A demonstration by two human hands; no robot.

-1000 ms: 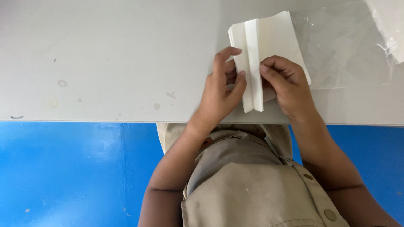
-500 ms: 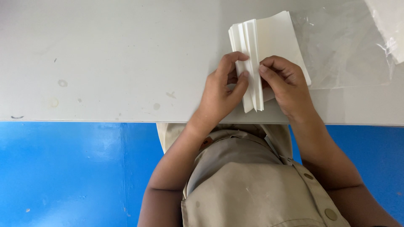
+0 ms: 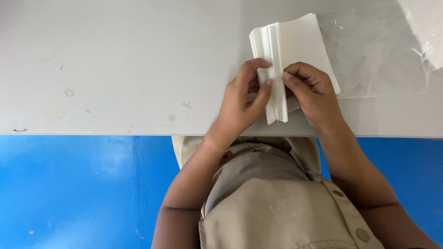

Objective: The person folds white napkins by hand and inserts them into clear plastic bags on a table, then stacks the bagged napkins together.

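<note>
A white sheet of paper (image 3: 302, 41), pleated into narrow accordion folds along its left side, lies on a pale grey table (image 3: 115, 69). My left hand (image 3: 242, 103) pinches the stack of pleats from the left, thumb and fingers on the folded strip. From the right, my right hand (image 3: 314, 92) presses its fingertips against the same pleats, resting on the flat part of the sheet. The lower end of the pleats sticks out between both hands.
A clear plastic sheet (image 3: 383, 55) lies on the table to the right of the paper, with crumpled plastic wrap (image 3: 427, 32) at the top right corner. The table's near edge runs across the middle; below it is a blue floor (image 3: 69, 193).
The pleated stack has grown thicker and more gathered at the paper's left side. Both hands stay in nearly the same place, fingers shifting slightly on the folds.
</note>
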